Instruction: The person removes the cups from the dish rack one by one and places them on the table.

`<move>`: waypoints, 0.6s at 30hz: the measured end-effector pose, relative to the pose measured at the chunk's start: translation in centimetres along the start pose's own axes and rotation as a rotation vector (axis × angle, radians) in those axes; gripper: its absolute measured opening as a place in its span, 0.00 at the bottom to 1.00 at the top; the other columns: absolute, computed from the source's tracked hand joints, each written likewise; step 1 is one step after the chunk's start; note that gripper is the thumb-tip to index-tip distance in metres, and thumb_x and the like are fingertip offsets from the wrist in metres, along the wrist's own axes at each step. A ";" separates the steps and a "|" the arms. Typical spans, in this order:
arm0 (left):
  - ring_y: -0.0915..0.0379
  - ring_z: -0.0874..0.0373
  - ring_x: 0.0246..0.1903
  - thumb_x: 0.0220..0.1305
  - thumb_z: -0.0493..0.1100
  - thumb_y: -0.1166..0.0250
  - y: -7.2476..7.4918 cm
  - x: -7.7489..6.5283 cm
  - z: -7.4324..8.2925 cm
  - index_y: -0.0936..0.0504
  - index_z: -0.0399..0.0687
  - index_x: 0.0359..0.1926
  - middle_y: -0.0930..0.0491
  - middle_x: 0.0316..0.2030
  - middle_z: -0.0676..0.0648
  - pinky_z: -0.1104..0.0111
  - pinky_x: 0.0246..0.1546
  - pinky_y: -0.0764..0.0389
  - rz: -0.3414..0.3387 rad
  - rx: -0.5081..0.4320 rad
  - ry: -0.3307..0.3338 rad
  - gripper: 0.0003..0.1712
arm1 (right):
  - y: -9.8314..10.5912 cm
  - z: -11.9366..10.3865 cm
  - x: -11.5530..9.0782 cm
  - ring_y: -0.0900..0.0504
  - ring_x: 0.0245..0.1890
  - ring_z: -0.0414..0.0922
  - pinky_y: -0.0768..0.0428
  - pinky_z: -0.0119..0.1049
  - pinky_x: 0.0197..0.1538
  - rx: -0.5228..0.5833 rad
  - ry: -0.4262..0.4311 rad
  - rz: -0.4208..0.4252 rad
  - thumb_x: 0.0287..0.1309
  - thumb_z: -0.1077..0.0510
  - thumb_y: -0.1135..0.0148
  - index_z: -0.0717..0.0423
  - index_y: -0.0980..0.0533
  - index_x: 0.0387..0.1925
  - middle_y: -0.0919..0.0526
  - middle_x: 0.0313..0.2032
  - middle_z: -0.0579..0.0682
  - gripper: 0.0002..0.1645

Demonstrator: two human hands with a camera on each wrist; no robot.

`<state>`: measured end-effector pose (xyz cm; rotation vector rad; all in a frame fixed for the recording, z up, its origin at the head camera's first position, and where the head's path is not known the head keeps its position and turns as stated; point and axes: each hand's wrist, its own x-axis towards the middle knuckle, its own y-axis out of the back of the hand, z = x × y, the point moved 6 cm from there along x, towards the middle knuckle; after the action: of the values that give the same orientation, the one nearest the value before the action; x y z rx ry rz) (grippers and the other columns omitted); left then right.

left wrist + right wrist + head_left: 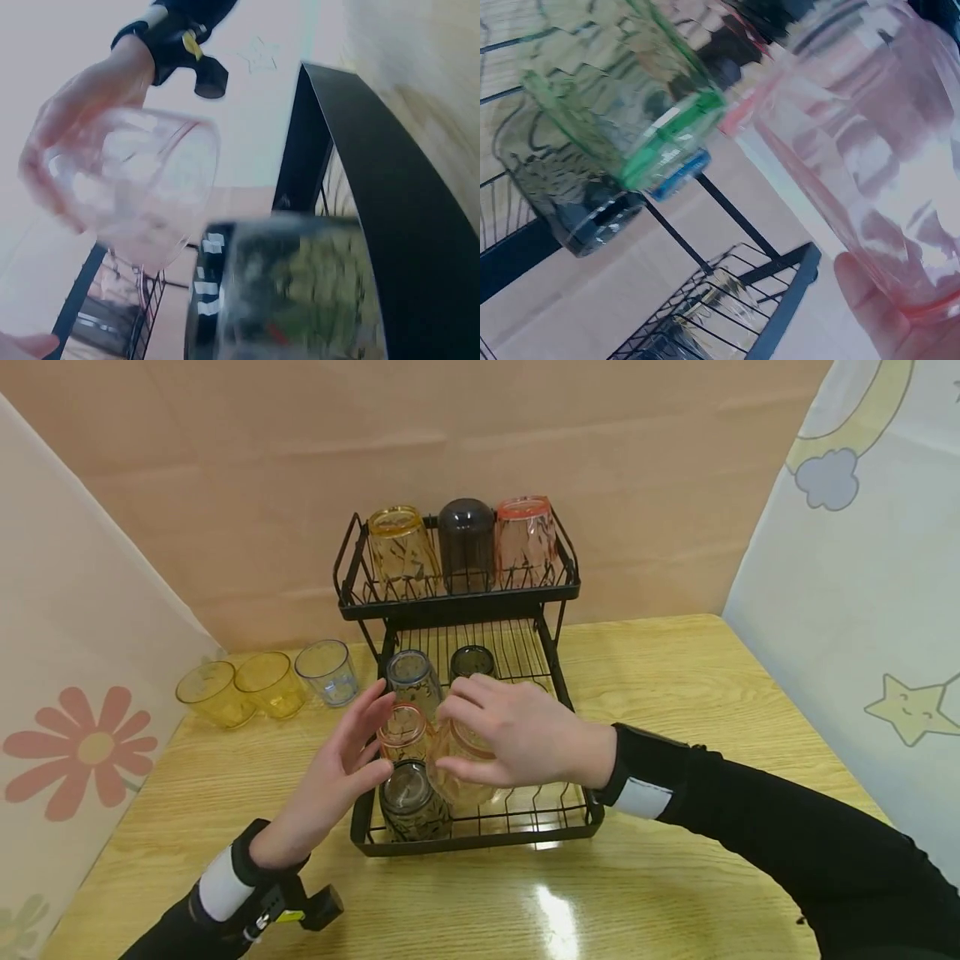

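Observation:
My right hand [517, 735] grips a clear pink glass [456, 783] over the front of the lower rack. In the right wrist view the pink glass fills the right side, with fingertips against it near its reddish end. My left hand [333, 785] is spread with bent fingers and holds nothing, left of the row of glasses. Right by its fingers stands an upturned pink glass [403, 727], with a dark grey glass [412, 802] in front and a bluish-grey glass [412, 672] behind. A green glass [622, 97] shows in the right wrist view; my right hand mostly hides it from the head camera.
A black two-tier rack [457, 608] holds an amber glass [405, 556], a dark glass [467, 547] and a pink glass [527, 543] on top. Another dark glass [472, 660] stands below. On the table, left, are two yellow glasses [217, 697] and a bluish one [327, 672].

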<state>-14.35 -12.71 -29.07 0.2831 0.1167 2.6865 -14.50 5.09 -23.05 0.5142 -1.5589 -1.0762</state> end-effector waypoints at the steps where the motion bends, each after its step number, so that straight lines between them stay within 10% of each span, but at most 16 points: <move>1: 0.60 0.44 0.72 0.71 0.47 0.40 -0.1 0.1 0.1 0.55 0.50 0.77 0.52 0.74 0.41 0.40 0.66 0.55 0.011 -0.030 0.003 0.43 | 0.3 0.1 0.1 0.26 0.32 0.40 0.28 0.25 0.24 0.022 -0.003 0.035 0.56 0.45 0.33 0.57 0.26 0.42 0.25 0.37 0.47 0.22; 10: 0.49 0.51 0.69 0.76 0.60 0.60 -2.5 1.3 0.2 0.59 0.56 0.76 0.48 0.72 0.45 0.58 0.63 0.40 0.044 -0.393 0.061 0.35 | 2.2 -0.5 1.9 0.23 0.37 0.44 0.24 0.28 0.34 0.118 0.044 0.270 0.67 0.45 0.46 0.60 0.26 0.43 0.22 0.39 0.52 0.21; 18: 0.28 0.57 0.53 0.70 0.72 0.70 -4.3 1.1 0.7 0.32 0.67 0.67 0.22 0.51 0.55 0.60 0.57 0.31 0.077 -0.770 0.158 0.36 | 2.4 -1.4 4.4 0.21 0.40 0.44 0.22 0.26 0.38 0.078 0.059 0.306 0.55 0.49 0.34 0.60 0.26 0.42 0.22 0.39 0.51 0.20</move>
<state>-13.40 -8.32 -28.68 -0.1684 -0.8723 2.5929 -13.95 2.31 -18.75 0.3424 -1.5727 -0.7634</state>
